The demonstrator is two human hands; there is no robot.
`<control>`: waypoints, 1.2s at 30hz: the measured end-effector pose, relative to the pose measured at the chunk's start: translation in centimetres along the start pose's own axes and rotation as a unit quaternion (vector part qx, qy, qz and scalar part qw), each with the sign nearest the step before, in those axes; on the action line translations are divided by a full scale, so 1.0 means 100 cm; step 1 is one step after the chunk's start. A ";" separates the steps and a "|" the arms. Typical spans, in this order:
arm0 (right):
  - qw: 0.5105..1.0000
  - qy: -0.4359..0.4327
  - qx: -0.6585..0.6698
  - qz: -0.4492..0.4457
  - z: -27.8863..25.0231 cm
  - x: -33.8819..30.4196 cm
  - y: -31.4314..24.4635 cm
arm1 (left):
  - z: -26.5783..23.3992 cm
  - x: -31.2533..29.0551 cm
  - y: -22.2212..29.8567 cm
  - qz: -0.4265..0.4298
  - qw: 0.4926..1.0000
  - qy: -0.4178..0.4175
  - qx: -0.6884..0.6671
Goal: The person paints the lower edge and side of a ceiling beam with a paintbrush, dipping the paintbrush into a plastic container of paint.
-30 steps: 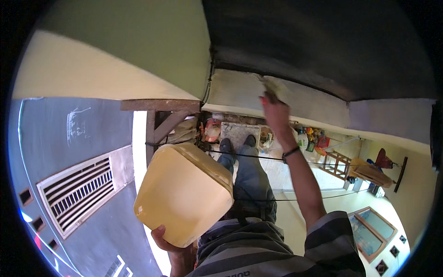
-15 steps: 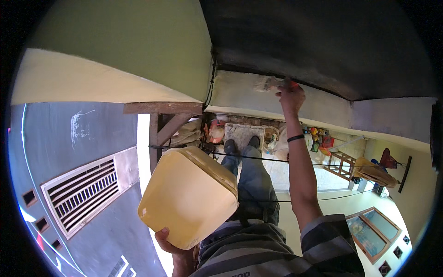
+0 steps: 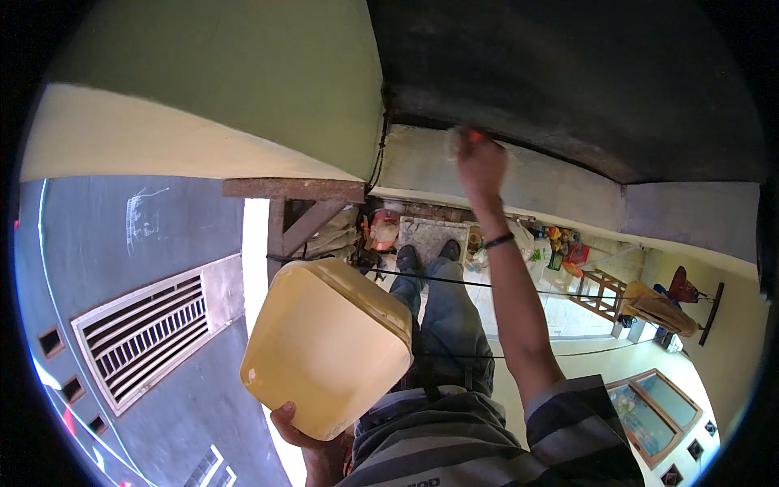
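My left hand (image 3: 302,426) grips the lower edge of a cream-yellow plastic tub (image 3: 324,349), thumb over the rim. The tub is tilted, its pale inner side facing me, and hangs in front of my legs. My right arm is stretched forward, and my right hand (image 3: 484,169) is closed around a paintbrush (image 3: 454,144) with a red-orange part showing at the fingers. Motion blurs the bristles, which lie against or very close to a whitish wall band (image 3: 560,178) below a dark surface. The hand partly hides the brush.
Thin black lines (image 3: 454,279) cross between me and the floor. A wooden bracket (image 3: 296,191) juts out at left, near black cables (image 3: 380,146). Under my feet is a pale platform (image 3: 430,231), with assorted goods around it. A louvred vent (image 3: 150,329) is in the grey wall.
My right hand and the paintbrush have moved left along the whitish band, and the brush has turned. The tub and my left hand have barely shifted.
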State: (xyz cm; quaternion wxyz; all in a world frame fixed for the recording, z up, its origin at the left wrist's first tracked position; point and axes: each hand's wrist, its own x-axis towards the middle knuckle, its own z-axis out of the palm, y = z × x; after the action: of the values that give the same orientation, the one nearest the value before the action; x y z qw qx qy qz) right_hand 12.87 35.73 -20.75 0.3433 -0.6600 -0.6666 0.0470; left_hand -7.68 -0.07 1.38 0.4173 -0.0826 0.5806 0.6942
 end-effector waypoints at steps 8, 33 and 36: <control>0.996 -0.089 0.029 0.011 0.055 0.009 -0.007 | 0.002 -0.004 0.004 0.006 1.000 -0.022 0.004; 0.951 -0.025 0.269 0.147 0.062 -0.012 -0.025 | 0.009 0.002 -0.015 0.031 0.994 -0.036 0.103; 0.970 -0.022 0.217 0.110 0.070 -0.031 -0.028 | 0.024 0.004 -0.015 0.020 0.995 -0.063 0.077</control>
State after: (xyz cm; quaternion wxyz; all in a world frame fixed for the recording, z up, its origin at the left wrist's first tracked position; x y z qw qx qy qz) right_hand 6.55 35.27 -25.92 0.4568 -0.6374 -0.5712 0.2425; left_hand -6.07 2.18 0.77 0.4446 0.0052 0.6065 0.6591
